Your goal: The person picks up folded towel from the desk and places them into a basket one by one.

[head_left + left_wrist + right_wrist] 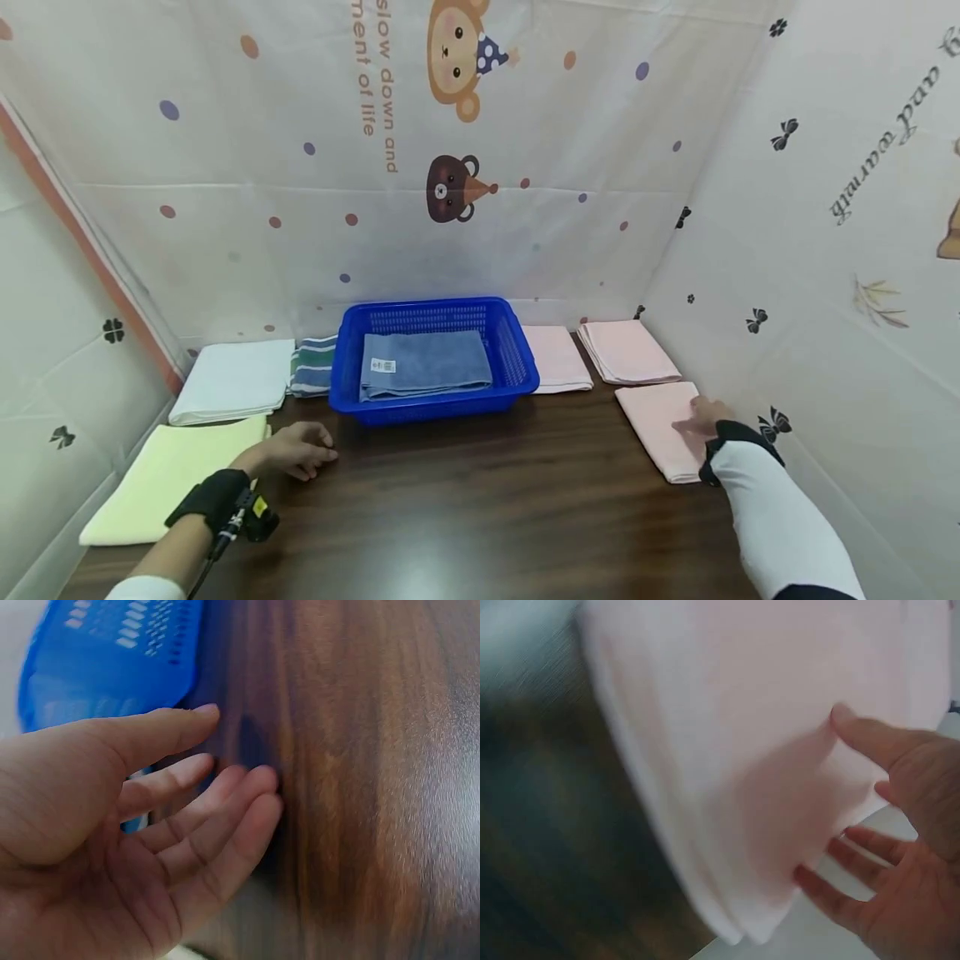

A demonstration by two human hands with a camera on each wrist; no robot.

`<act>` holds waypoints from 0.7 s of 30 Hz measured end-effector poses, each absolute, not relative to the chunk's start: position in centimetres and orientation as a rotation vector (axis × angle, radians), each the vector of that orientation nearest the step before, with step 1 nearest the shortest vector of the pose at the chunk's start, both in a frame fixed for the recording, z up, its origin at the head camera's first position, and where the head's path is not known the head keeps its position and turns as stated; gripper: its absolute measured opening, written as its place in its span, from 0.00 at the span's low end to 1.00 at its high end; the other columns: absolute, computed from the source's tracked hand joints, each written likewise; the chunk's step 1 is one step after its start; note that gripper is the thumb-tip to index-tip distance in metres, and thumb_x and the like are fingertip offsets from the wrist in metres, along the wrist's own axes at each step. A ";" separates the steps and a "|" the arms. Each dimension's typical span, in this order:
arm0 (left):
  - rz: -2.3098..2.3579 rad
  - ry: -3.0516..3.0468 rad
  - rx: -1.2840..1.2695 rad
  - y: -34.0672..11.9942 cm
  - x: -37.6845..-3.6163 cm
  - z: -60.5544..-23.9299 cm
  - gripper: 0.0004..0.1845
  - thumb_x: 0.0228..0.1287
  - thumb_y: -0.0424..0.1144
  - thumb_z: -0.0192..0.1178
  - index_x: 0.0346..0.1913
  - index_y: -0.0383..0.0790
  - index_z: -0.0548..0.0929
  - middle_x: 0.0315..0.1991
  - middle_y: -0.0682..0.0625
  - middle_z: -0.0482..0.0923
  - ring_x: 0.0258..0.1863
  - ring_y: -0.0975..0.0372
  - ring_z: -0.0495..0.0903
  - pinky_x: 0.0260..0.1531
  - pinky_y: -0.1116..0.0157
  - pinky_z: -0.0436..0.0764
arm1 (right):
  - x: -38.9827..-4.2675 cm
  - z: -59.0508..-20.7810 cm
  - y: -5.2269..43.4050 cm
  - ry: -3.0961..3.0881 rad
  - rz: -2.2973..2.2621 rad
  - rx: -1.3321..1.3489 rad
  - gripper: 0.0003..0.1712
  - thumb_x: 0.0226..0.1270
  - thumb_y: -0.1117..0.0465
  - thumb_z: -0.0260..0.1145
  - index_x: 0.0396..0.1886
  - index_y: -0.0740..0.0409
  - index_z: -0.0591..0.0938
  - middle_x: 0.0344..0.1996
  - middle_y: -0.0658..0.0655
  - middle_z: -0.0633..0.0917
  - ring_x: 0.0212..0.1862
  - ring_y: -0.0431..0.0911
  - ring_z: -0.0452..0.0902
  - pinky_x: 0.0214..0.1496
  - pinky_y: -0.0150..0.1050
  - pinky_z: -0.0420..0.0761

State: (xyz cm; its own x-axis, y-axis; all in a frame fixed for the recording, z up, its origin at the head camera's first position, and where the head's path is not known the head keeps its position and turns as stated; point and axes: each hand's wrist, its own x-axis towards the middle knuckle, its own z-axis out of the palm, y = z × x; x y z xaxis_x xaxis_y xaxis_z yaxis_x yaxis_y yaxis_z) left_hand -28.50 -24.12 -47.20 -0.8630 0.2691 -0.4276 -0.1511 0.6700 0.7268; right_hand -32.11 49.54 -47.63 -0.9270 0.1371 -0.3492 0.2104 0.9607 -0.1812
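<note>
My left hand [296,450] hovers over or rests on the table by the near left corner of the blue basket [435,410], fingers loosely bent and holding nothing. In the left wrist view its thumb and fingers [251,825] stand apart, with bare wood beyond them. At the right, my right hand [705,417] is at the outer edge of a folded pink cloth [656,425]. The right wrist view shows the thumb over the cloth and the spread fingers [825,892] along its edge. Whether the fingertips touch it is hard to tell.
A folded blue-grey towel [431,362] with a white label lies in the basket. Left of it are a striped cloth [312,367], a white cloth [236,379] and a yellow cloth [180,467]. Two more pink cloths [555,358] lie right. Printed sheets [225,233] wall the table.
</note>
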 end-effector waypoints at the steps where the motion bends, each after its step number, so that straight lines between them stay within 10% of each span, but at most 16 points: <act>1: 1.062 2.403 0.086 -23.8 -28.6 -47.3 0.14 0.68 0.37 0.66 0.46 0.32 0.74 0.31 0.46 0.78 0.26 0.59 0.80 0.28 0.63 0.85 | -31.7 -47.6 49.5 2.785 -0.308 0.252 0.54 0.65 0.40 0.68 0.66 0.84 0.61 0.61 0.87 0.68 0.62 0.78 0.66 0.65 0.67 0.72; 15: 1.005 2.433 0.000 -22.5 -28.7 -47.0 0.22 0.60 0.33 0.72 0.44 0.35 0.66 0.31 0.44 0.73 0.25 0.56 0.78 0.26 0.62 0.82 | -31.2 -48.1 47.3 2.739 -0.311 0.173 0.76 0.50 0.25 0.73 0.67 0.90 0.55 0.65 0.90 0.62 0.64 0.78 0.66 0.64 0.65 0.75; 21: 0.977 2.461 0.004 -22.7 -29.0 -47.2 0.21 0.59 0.35 0.73 0.42 0.35 0.69 0.31 0.45 0.74 0.24 0.57 0.79 0.26 0.62 0.83 | -30.7 -48.7 44.4 2.603 -0.507 0.292 0.85 0.47 0.22 0.72 0.73 0.83 0.38 0.51 0.86 0.68 0.31 0.54 0.74 0.28 0.39 0.78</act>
State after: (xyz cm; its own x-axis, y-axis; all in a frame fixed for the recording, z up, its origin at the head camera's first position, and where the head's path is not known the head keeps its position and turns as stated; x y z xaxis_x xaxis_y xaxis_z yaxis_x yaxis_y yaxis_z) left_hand -28.96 -22.75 -47.25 -0.8807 0.1772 -0.4392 -0.1722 0.7441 0.6455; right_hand -30.73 44.40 -48.75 -0.8674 0.1151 -0.4841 0.2883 0.9092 -0.3004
